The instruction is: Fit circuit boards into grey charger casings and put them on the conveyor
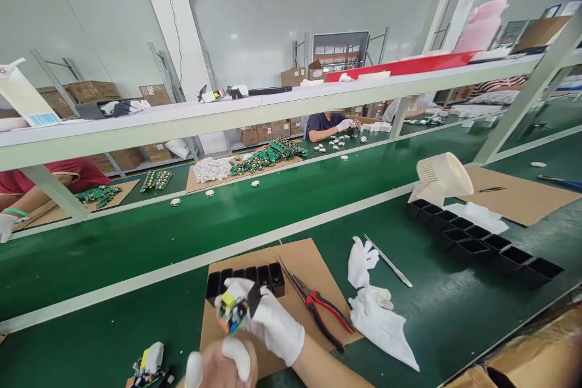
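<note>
A second board (148, 367) lies on the desk (113, 339) at lower left. The left hand (222, 367), with white fingertip caps, sits at the bottom edge; its finger state cannot be told. The gloved right hand (273, 321) pinches a circuit board (233, 310) above the cardboard sheet (313, 260), near the black housings (248, 276). Red pliers (322, 309) and spare gloves (373, 309) lie to the right.

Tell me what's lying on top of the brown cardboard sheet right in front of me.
On the cardboard sheet lie a row of black housings and red-handled pliers. The gloved right hand, holding a circuit board, covers part of the sheet, so anything beneath stays hidden.
</note>
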Available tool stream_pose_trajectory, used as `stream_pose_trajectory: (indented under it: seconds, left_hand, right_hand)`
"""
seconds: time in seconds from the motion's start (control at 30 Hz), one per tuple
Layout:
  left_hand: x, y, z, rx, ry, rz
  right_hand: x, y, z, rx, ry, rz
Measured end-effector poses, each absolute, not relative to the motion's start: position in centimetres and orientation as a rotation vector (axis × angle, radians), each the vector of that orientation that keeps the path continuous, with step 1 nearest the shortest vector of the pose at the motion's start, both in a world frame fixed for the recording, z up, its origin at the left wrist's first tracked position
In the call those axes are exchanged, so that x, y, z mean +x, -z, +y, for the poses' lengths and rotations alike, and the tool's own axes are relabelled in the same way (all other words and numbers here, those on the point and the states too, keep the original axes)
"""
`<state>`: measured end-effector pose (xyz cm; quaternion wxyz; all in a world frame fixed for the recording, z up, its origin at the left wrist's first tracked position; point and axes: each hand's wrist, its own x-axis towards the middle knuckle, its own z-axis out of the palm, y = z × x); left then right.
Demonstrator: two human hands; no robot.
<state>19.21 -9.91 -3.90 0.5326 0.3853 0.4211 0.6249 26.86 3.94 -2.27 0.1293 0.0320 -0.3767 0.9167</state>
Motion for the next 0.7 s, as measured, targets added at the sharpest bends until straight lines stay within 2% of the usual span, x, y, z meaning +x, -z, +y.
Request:
stream_pose_trajectory:
  seconds: [0.03,0.1,0.17,0.2,0.4,0.7]
  left_hand:
    - [17.8,3.1,-10.0,1.159,-1.422,1.255]
    - [14.8,1.6,-9.9,1.272,-1.402,1.635]
    - [12.1,1.1,-9.7,1.462,-1.206,2.430]
    - [11.0,1.4,-9.6,1.439,-1.143,2.550]
    - [8.0,5.0,-10.1,1.377,-0.853,2.613]
    - [9.1,5.4,-9.8,1.512,-0.775,2.441]
  right_hand:
    - [26.9,2.1,4.3,0.060,-2.659,-1.005]
    - [27.0,2.0,5.5,-0.020,-2.581,-0.947]
    - [27.2,2.1,6.9,-0.115,-2.469,-1.003]
    - [27.3,2.2,7.5,-0.122,-2.452,-1.025]
    - [27.0,3.7,9.6,-0.131,-2.421,-1.063]
    - [26.9,3.9,9.1,-0.210,-2.413,-0.952]
